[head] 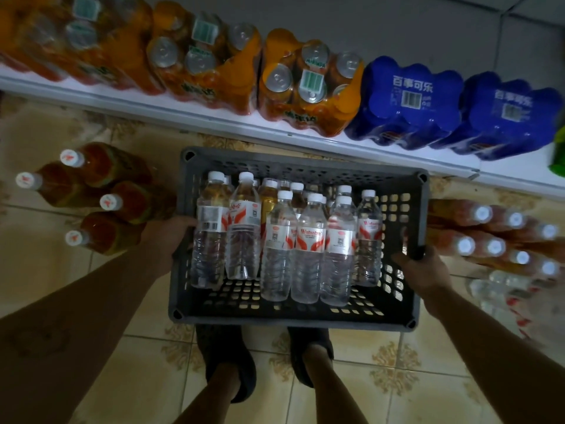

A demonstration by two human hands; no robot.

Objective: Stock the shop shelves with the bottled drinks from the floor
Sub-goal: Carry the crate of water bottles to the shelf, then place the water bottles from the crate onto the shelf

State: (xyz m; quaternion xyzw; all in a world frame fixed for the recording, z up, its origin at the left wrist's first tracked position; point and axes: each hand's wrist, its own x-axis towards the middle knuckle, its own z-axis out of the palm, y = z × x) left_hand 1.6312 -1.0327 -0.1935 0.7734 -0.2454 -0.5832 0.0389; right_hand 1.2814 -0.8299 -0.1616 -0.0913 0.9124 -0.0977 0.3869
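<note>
Head view: bottle crate (pixel 293 320) between left hand (pixel 170 240), right hand (pixel 424 270) (grip each side)

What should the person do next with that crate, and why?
Probably set the crate down on the floor by the shelf: the left hand and right hand both grip its sides, so neither is free to pick out the water bottles.

Both arms stretch down and forward; the left hand (pixel 171 238) and right hand (pixel 425 270) grip opposite crate (pixel 293 320) sides.
</note>
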